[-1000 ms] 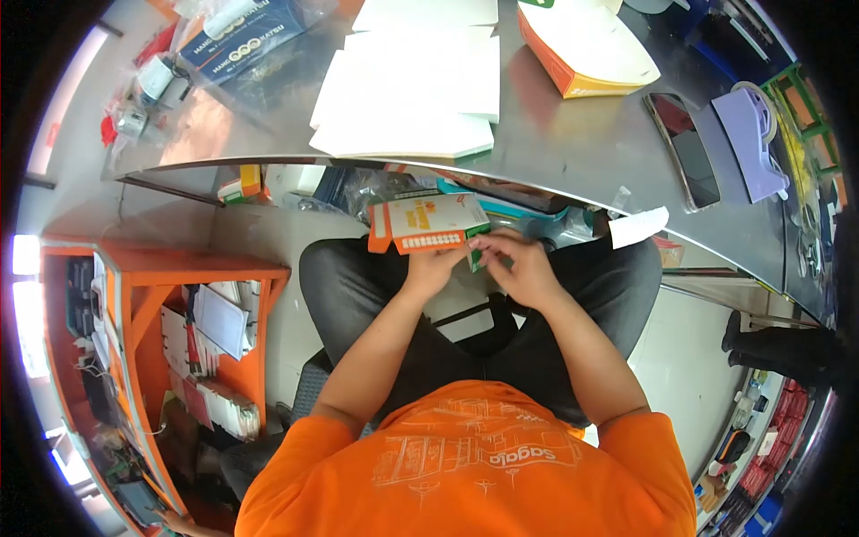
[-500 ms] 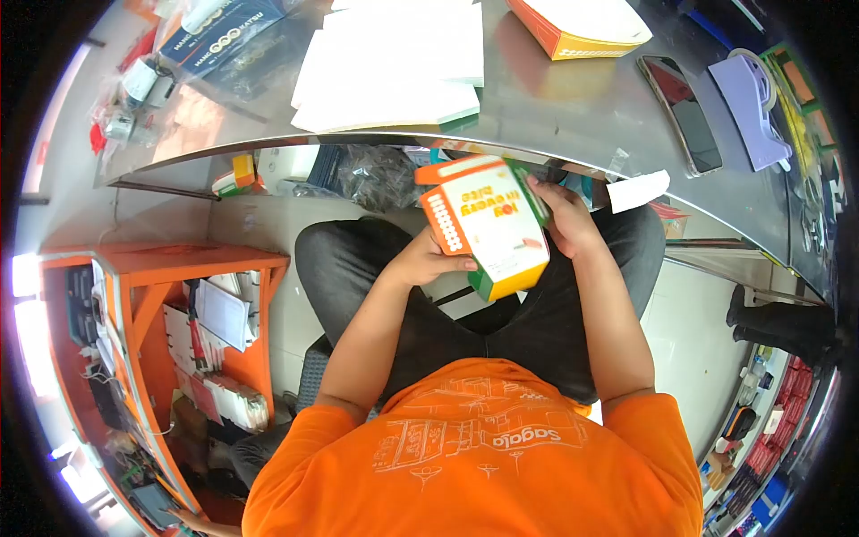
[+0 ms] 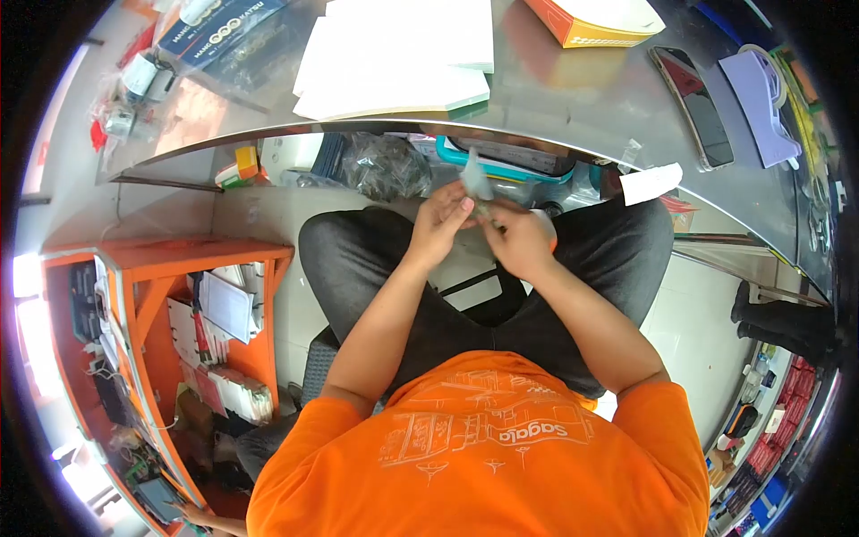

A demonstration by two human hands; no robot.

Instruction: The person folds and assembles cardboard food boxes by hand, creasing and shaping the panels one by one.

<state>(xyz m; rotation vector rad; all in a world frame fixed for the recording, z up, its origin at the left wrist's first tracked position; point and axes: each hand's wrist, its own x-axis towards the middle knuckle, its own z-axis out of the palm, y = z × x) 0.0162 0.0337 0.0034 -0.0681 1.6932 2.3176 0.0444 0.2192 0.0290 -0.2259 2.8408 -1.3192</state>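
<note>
My left hand [image 3: 438, 229] and my right hand [image 3: 519, 238] meet above my lap, both with fingers closed. Between their fingertips is a blurred, thin whitish and greenish piece [image 3: 478, 179], too smeared to name. A white and orange edge [image 3: 546, 229] shows behind my right hand, most of it hidden. Past my hands, white sheets or flat cartons [image 3: 394, 67] lie stacked on the metal table [image 3: 573, 98]. An open orange and yellow food tray [image 3: 599, 27] sits to their right.
A phone [image 3: 693, 107], a purple tape dispenser [image 3: 756, 103] and a torn white paper [image 3: 650, 183] are at the right. Blue boxes [image 3: 219, 36] lie upper left. An orange shelf [image 3: 179, 253] stands left. Another person's hand [image 3: 195, 515] shows lower left, and a person's legs [image 3: 783, 320] right.
The printed white, orange and green box that my hands were turning no longer shows its broad face. My hands have come closer together, with the blurred whitish piece between them.
</note>
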